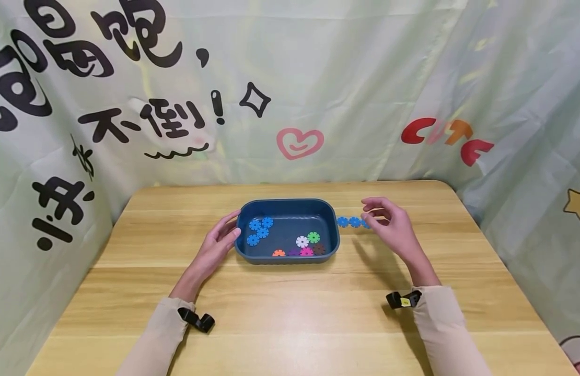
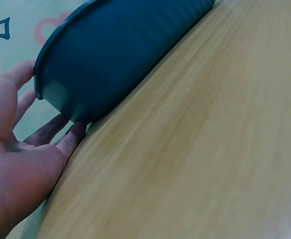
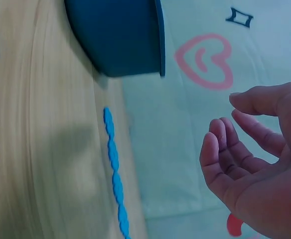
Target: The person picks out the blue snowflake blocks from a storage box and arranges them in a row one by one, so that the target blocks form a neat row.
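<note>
Nearest the camera are two pale sleeves (image 1: 153, 342), one on each forearm. One printed cloth (image 1: 356, 83) hangs behind everything, bearing one pink heart (image 1: 300, 144), one four-pointed outline (image 1: 255, 99) and the four coloured letters of "CUTE" (image 1: 447, 138). In front of it is one wooden desk (image 1: 290, 318), carrying one dark blue tray (image 1: 290, 222) near its far edge.

Two hands show. The left hand (image 1: 217, 243) is at the tray's left end, its fingers spread and touching the outside and rim. The right hand (image 1: 389, 222) hangs above the desk to the right of the tray; its fingers are bent, a narrow gap parts them from the thumb, and they hold nothing. Two black devices (image 1: 196, 319) are worn, one at each wrist.

One row of joined blue discs (image 1: 354, 222) lies on the desk, running right from just beside the tray to beneath the right hand. Three discs show in the head view; the hand covers the far end, so the full count cannot be told.

Ten notched discs can be seen inside the tray: four blue (image 1: 262, 232) at the left, then one white (image 1: 302, 241), one green (image 1: 313, 237), one brown (image 1: 319, 249), one pink (image 1: 306, 251), one purple (image 1: 293, 253) and one orange (image 1: 278, 253), the last partly hidden by the near rim.
</note>
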A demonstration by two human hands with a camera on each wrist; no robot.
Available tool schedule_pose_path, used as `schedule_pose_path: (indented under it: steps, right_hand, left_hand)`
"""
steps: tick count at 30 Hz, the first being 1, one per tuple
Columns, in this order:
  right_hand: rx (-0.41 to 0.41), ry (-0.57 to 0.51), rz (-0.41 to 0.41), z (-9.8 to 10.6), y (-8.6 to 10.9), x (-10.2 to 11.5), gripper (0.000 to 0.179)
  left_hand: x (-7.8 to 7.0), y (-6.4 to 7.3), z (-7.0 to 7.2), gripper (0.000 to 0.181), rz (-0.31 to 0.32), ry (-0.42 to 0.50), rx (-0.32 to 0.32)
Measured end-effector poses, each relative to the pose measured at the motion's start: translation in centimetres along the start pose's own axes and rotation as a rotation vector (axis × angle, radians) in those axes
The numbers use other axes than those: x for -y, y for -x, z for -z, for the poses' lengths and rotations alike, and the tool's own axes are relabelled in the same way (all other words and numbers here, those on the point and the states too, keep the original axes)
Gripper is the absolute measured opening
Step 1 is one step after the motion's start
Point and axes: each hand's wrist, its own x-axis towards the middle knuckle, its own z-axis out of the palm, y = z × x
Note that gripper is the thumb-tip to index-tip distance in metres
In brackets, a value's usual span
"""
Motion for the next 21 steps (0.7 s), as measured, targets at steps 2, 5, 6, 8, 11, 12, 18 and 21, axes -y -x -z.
schedule_pose_path:
  steps: [2, 5, 6, 8, 11, 12, 18, 21]
  right_hand:
    - [0.006, 0.007, 0.015, -0.5, 0.1, 0.5, 0.029]
    - [0.020, 0.012, 0.035, -1.2, 0.2, 1.1, 0.029]
    - [0.026, 0.013, 0.038, -1.4, 0.2, 1.3, 0.029]
    - [0.037, 0.016, 0.036, -1.9, 0.2, 1.5, 0.029]
    - [0.057, 0.014, 0.022, -2.6, 0.3, 1.7, 0.028]
    - [0.066, 0.010, 0.017, -2.8, 0.3, 1.8, 0.028]
    - [0.115, -0.025, 0.035, -4.5, 0.3, 2.0, 0.028]
    - [0.138, -0.039, 0.064, -5.4, 0.3, 2.1, 0.027]
  left_hand:
    - [0.0, 0.0, 0.0, 0.055, -0.005, 0.003, 0.002]
    - [-0.1, 0.0, -0.1, 0.056, -0.005, 0.006, 0.008]
    - [-0.1, 0.0, -0.1, 0.056, -0.005, 0.005, 0.007]
    - [-0.1, 0.0, 0.0, 0.056, -0.001, 0.007, 0.007]
    - [-0.2, 0.0, 0.0, 0.056, 0.003, 0.009, 0.004]
    - [-0.2, 0.0, 0.0, 0.056, 0.003, 0.008, 0.003]
    - [-0.2, 0.0, 0.0, 0.056, -0.002, 0.012, 0.007]
    - [-0.1, 0.1, 0.0, 0.056, -0.001, 0.011, 0.005]
